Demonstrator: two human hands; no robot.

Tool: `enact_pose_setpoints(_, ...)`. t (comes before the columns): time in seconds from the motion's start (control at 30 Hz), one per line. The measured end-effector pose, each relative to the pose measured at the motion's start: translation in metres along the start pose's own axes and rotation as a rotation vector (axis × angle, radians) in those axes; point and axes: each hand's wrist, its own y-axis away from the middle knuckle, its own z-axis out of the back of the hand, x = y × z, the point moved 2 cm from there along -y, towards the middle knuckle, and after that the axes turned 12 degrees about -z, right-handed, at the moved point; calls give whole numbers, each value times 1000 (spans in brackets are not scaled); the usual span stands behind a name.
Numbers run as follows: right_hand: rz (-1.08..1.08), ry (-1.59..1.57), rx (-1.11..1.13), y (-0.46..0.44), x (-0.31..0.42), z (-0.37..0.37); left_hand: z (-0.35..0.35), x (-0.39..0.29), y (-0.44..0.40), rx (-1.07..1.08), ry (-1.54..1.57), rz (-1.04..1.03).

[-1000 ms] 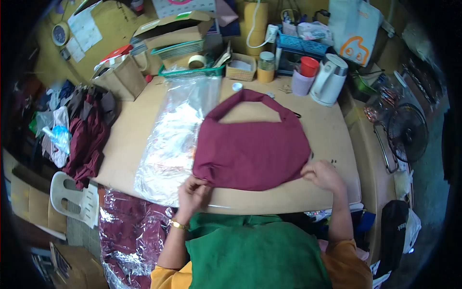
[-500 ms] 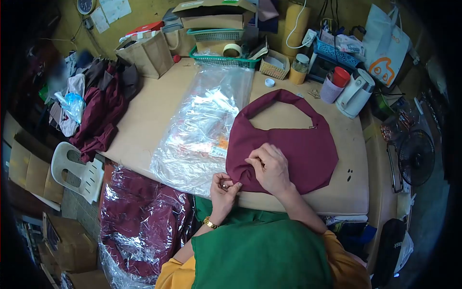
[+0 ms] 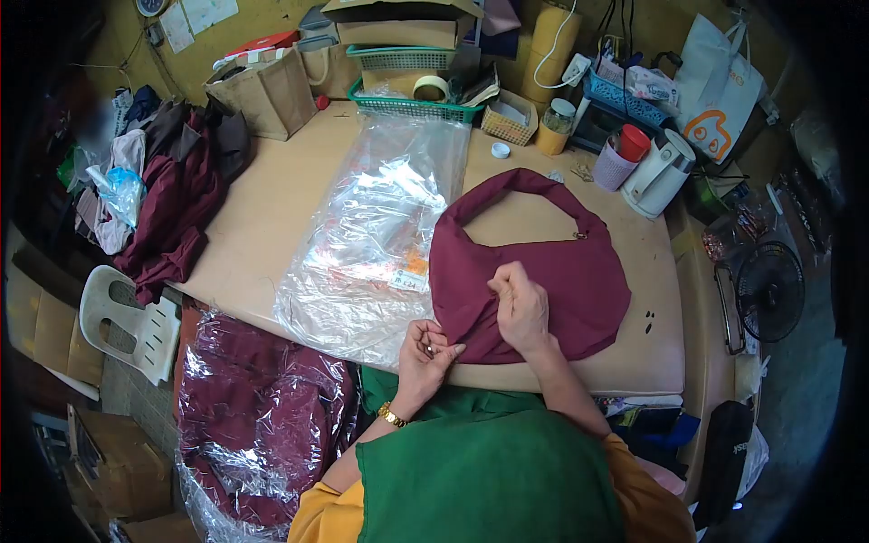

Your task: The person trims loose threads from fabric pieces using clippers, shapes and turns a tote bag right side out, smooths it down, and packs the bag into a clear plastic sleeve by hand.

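Observation:
A maroon cloth bag [image 3: 570, 285] lies flat on the tan table, its looped strap toward the back and a small metal piece near the strap's right base. My left hand [image 3: 427, 360] pinches the bag's lower left corner at the table's front edge. Over the bag's left middle, my right hand [image 3: 520, 308] is closed, fingertips curled; whatever it grips is hidden, and creases run in the cloth beside it. Clear plastic bags [image 3: 371, 235] with a small printed label lie left of the maroon bag.
Along the back stand a green basket [image 3: 416, 110], a wicker basket [image 3: 509, 124], a jar [image 3: 555, 127] and a white kettle [image 3: 659, 174]. Garments [image 3: 172, 199] hang over the left edge near a white chair [image 3: 131, 326]. A plastic-wrapped maroon bundle [image 3: 262, 416] sits below the front edge.
My right hand has gone from the bag's lower right edge to its left middle, now with creases there. My left hand stays at the lower left corner. The view has shifted.

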Motion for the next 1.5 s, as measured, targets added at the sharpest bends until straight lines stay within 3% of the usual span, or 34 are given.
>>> enact_pose_setpoints(0.1, 96, 80, 22, -6, 5, 4, -7, -8, 0, 64, 89, 140)
enact_pose_setpoints(0.17, 131, 28, 113, -6, 10, 2, -13, -29, -2, -56, -426, -247)
enact_pose_setpoints(0.2, 131, 30, 114, -5, 11, 1, -18, -41, -7, -56, -424, -246)
enact_pose_setpoints(0.27, 185, -58, 126, -1, 14, -2, -27, -71, -22, -19, -799, -579)
enact_pose_setpoints(0.3, 186, -59, 130, 1, 15, -2, -23, -65, -29, -23, -799, -577)
enact_pose_setpoints(0.37, 50, -130, 160, 4, 14, -1, -17, -42, -41, 103, -674, -517)
enact_pose_setpoints(0.4, 53, -128, 158, 4, 10, -1, -19, -39, -43, 73, -304, -282)
enact_pose_setpoints(0.43, 37, -139, 144, 4, 2, -1, -20, -37, -44, 76, -301, -285)
enact_pose_setpoints(0.5, 15, -150, 124, 4, -1, 5, -18, -26, -43, 160, 50, -38)
enact_pose_setpoints(0.57, -164, -233, 501, 2, 8, 9, -15, -15, -45, 152, 115, 52)
enact_pose_setpoints(0.6, -165, -236, 502, 1, 6, 8, -15, -15, -45, 141, 177, 144)
enact_pose_setpoints(0.63, -100, -249, 430, -1, 6, 8, -17, -17, -43, 141, 174, 146)
enact_pose_setpoints(0.7, -33, -258, 353, -5, 8, 12, -23, -40, -40, -76, -575, -444)
enact_pose_setpoints(0.77, -170, -248, 201, -9, 11, 17, -21, -51, -26, -103, -590, -415)
enact_pose_setpoints(0.83, -124, -205, 157, -13, 19, 20, -13, -35, -14, 39, -285, -24)
enact_pose_setpoints(0.97, -64, -172, 129, -17, 29, 17, -11, -12, -9, -21, 0, 227)
enact_pose_setpoints(1.1, -32, -179, 120, -20, 26, 12, -11, -11, -10, -9, -3, 179)
enact_pose_setpoints(1.2, -44, 36, 84, -28, 25, 17, -7, -11, -4, 68, -34, 83)
enact_pose_setpoints(1.3, -30, 35, 114, -32, 16, 12, 3, -26, 0, 219, -106, 51)
enact_pose_setpoints(1.4, 101, -46, 199, -29, 28, 5, 6, -69, -13, 142, -811, -534)
enact_pose_setpoints(1.43, 145, -17, 291, -26, 36, 0, -4, -86, -22, 146, -811, -532)
enact_pose_setpoints(1.5, 210, -20, 387, -15, 39, -16, -24, -110, -34, 18, -844, -790)
